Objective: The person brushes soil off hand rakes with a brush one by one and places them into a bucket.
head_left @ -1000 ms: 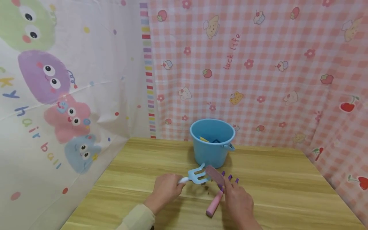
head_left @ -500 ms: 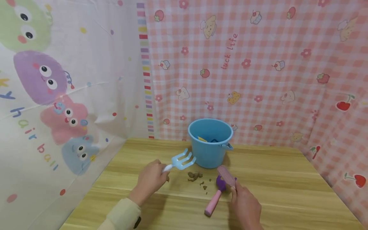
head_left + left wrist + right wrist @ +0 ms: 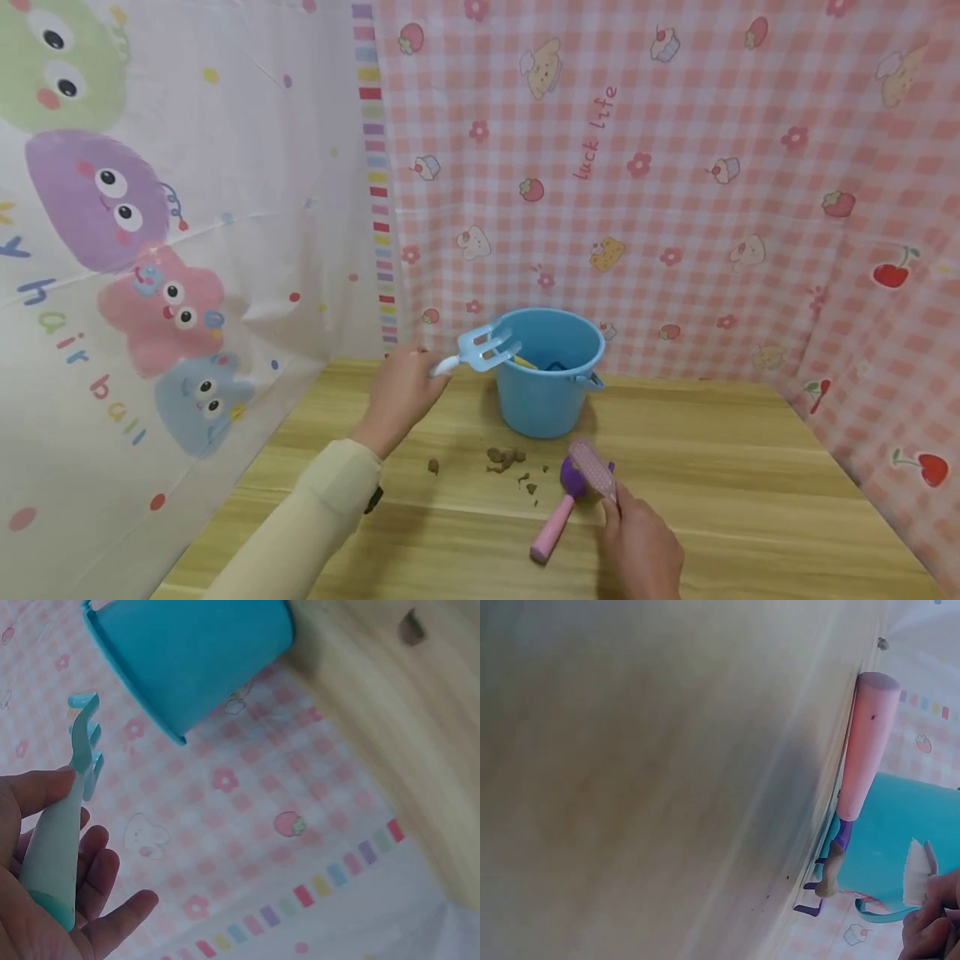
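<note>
Up close, the right hand (image 3: 642, 546) gripped the pink brush (image 3: 592, 468), bristled end slanting away and leftward above the purple-headed rake (image 3: 552, 527)! Beyond, the left hand (image 3: 401, 396) held the blue fork (image 3: 471, 350), tines aimed rightward at the bucket (image 3: 542, 408)!

On the table (image 3: 712, 483): blue bucket (image 3: 542, 406), pink-handled fork (image 3: 552, 528), apparently soil clumps (image 3: 507, 457).

A: What sort of place surrounds you?
B: You're somewhere draped off, at a wood-grain bench (image 3: 750, 500). A white sheet (image 3: 262, 150) with cartoon creatures (image 3: 97, 200) hangs on your left; pink checked cloth (image 3: 675, 100) with strawberries (image 3: 532, 190) and cupcakes (image 3: 725, 170) hangs ahead.
A: So you're in a home?
B: The sheet and cloth hide whatever lies behind, so you can't tell.
</note>
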`<state>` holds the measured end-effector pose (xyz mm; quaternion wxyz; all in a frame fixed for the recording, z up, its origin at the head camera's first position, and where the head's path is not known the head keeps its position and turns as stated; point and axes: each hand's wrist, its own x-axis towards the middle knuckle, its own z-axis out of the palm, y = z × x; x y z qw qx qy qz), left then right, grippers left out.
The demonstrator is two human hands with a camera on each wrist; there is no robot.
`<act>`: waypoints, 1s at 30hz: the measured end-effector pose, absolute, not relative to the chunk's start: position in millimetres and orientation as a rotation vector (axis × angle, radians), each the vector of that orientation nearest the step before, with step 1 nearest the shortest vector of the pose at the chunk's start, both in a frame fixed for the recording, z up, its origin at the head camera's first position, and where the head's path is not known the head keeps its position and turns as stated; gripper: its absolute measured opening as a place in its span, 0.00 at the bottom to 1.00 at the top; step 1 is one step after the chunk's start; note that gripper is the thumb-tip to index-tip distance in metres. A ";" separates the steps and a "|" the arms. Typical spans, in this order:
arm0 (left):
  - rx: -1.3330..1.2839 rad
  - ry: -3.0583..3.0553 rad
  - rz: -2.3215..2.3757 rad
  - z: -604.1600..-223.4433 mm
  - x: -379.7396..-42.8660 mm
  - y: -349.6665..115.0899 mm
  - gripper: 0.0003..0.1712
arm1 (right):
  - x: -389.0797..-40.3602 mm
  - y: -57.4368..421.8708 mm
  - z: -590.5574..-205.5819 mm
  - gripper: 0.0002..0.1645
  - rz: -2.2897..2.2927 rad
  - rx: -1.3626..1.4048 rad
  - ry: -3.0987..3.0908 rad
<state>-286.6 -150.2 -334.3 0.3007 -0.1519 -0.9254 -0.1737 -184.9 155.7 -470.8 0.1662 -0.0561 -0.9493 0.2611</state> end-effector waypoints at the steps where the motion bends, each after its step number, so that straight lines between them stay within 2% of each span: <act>1: -0.414 -2.459 -0.459 -330.1 -291.1 -147.5 0.08 | -184.3 155.8 -470.8 0.24 0.747 -0.159 -2.700; 10: -0.441 -2.558 -0.344 -302.1 -324.5 -118.4 0.10 | -181.3 157.5 -468.1 0.22 0.752 -0.163 -2.680; 15: -0.432 -2.682 -0.381 -298.4 -339.4 -100.2 0.05 | -182.2 158.4 -464.5 0.22 0.755 -0.179 -2.718; 21: -0.413 -2.720 -0.276 -299.4 -355.6 -83.1 0.14 | -183.2 156.8 -463.5 0.22 0.748 -0.168 -2.708; 30: -0.379 -2.724 0.112 -298.7 -371.6 -62.5 0.20 | -183.3 158.8 -460.9 0.22 0.740 -0.186 -2.703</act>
